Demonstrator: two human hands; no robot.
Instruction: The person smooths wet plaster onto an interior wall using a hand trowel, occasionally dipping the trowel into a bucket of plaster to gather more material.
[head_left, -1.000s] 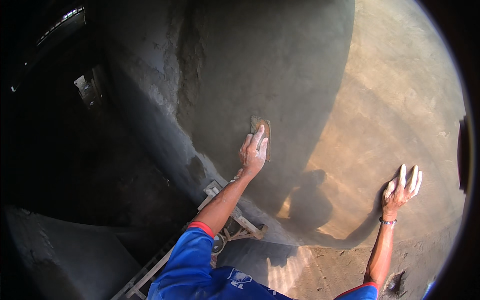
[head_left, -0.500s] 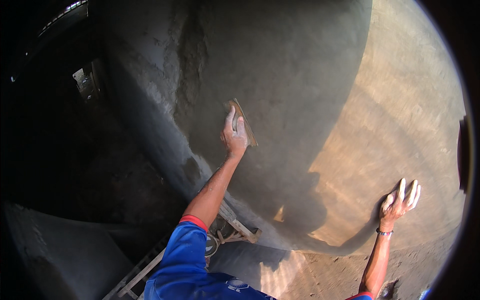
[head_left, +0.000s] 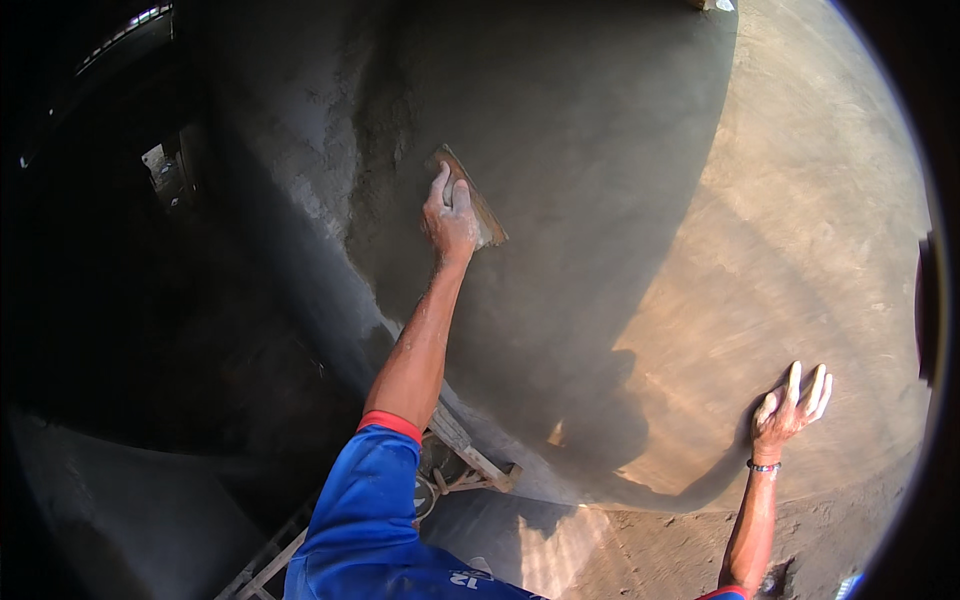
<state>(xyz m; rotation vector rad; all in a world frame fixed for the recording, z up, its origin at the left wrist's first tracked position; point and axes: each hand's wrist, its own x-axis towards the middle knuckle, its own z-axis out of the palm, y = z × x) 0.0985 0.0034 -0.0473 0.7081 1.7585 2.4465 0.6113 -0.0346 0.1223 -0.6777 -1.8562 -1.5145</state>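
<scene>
My left hand (head_left: 450,215) is closed round the handle of a plastering float (head_left: 472,195), a flat tan board with a straight edge. The float lies against a grey plastered wall (head_left: 560,180), its long side slanting from upper left to lower right. Fine grey dust coats the fingers. Off to the right, my right hand (head_left: 790,408) rests on the sunlit part of the wall with its fingers spread and nothing in it. A beaded bracelet (head_left: 764,467) circles that wrist.
Rougher plaster (head_left: 375,130) runs along the wall's left margin. Below my left arm is a wooden frame (head_left: 475,465) with a round part beside it. A pale rail (head_left: 270,565) slants at the lower left. The far left is a dark space with a small bright opening (head_left: 160,165).
My left hand has slid the float up the wall and slightly left. My right hand stays on the wall, shifted only a little in the picture.
</scene>
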